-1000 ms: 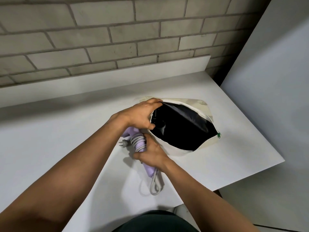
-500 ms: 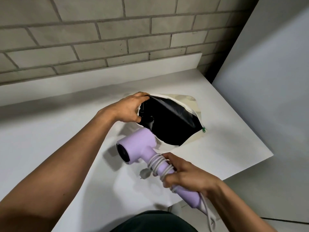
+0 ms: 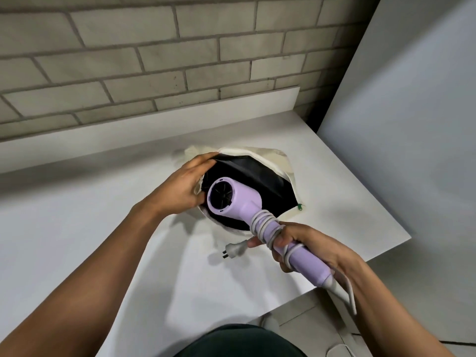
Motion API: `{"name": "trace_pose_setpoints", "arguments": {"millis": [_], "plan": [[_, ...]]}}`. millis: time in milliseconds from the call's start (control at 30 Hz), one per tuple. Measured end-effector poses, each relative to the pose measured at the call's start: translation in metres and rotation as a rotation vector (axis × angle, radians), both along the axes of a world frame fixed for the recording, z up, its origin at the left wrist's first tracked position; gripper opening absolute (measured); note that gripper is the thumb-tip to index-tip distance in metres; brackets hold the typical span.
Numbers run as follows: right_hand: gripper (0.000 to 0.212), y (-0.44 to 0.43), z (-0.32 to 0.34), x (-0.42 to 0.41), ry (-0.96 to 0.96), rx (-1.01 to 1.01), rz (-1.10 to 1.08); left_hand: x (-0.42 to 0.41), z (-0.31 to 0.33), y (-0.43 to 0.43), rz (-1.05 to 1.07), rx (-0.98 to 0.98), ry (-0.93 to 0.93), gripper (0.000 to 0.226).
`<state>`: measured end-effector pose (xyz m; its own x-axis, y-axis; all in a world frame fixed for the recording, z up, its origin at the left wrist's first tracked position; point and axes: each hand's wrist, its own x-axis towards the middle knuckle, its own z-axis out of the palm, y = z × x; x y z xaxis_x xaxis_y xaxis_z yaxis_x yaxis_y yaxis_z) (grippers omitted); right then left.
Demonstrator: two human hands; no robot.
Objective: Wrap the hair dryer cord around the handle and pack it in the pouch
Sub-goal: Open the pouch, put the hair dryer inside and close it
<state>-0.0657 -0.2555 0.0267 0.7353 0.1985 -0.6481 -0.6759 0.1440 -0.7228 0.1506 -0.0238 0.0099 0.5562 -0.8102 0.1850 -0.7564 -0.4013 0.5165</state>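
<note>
Head view: your left hand is pinching the pouch rim, holding its mouth wide for the dryer. Your right hand is curling round the handle, pinning the cord coils and aiming the dryer's head at the opening.
</note>
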Motion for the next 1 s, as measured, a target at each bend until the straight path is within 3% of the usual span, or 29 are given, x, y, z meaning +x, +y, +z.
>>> {"name": "trace_pose_setpoints", "arguments": {"millis": [167, 267, 400, 567, 700, 1000], "plan": [[0.047, -0.006, 0.015, 0.013, 0.132, 0.171, -0.133, -0.011, -0.002, 0.000, -0.029, 0.013, -0.068, 0.084], [0.058, -0.014, 0.014, 0.020, 0.097, 0.105, -0.208, -0.016, -0.002, 0.003, 0.015, 0.012, -0.049, 0.087], [0.031, -0.017, 0.015, 0.026, 0.106, -0.058, -0.295, -0.028, 0.002, 0.006, 0.076, -0.066, -0.023, 0.083], [0.026, -0.012, 0.011, 0.033, 0.046, -0.133, -0.470, -0.042, -0.010, 0.004, 0.021, -0.045, -0.018, 0.079], [0.055, -0.003, -0.001, 0.045, -0.062, -0.197, -0.671, -0.050, -0.033, 0.007, -0.014, 0.082, 0.013, 0.091], [0.062, 0.014, -0.032, 0.067, -0.075, -0.315, -0.878, -0.062, -0.027, 0.001, -0.042, 0.114, 0.169, 0.103]]}}
